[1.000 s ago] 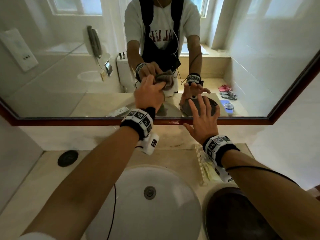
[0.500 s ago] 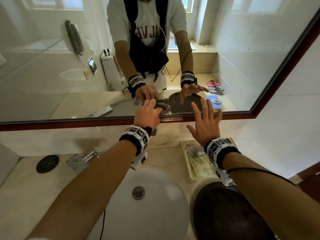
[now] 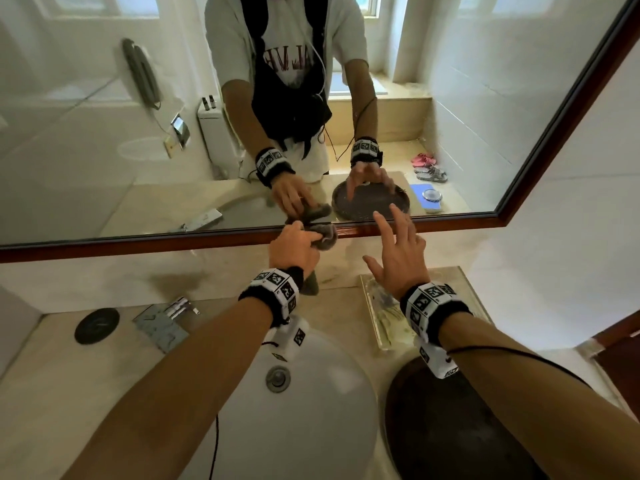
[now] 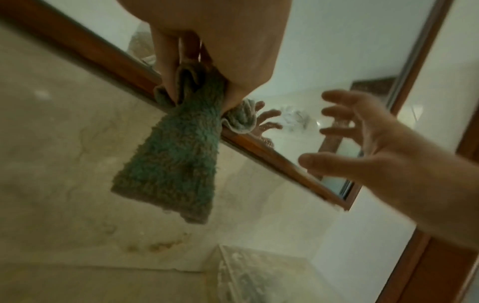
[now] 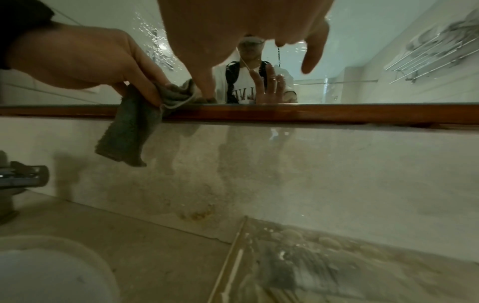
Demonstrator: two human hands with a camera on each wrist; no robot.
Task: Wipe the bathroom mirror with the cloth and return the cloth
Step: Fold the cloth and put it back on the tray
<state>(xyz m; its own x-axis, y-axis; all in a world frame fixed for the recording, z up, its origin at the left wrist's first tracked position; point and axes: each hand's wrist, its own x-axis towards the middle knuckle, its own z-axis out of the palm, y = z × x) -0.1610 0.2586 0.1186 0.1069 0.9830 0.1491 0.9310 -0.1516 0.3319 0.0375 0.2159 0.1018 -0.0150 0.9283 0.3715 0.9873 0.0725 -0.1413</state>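
Note:
A large wall mirror (image 3: 104, 133) with a brown wooden frame (image 3: 138, 242) hangs above the counter. My left hand (image 3: 294, 242) grips a grey-green terry cloth (image 3: 325, 237) and holds it against the mirror's bottom edge and frame. A corner of the cloth (image 4: 173, 160) hangs down below the frame, also seen in the right wrist view as the cloth (image 5: 129, 127). My right hand (image 3: 398, 247) hovers to the right with fingers spread, close to the frame, holding nothing. From the left wrist view the right hand (image 4: 362, 135) is apart from the glass.
Below are a white basin (image 3: 304, 410) with a drain, a chrome tap (image 3: 166, 317), a black round plug (image 3: 97, 325), a glass tray (image 3: 384, 317) and a dark round tray (image 3: 450, 427) on the beige counter (image 3: 52, 393). A wall stands at the right.
My left hand has slid the cloth down the glass from mid-height to the bottom frame. My right hand has dropped with it and come slightly off the mirror.

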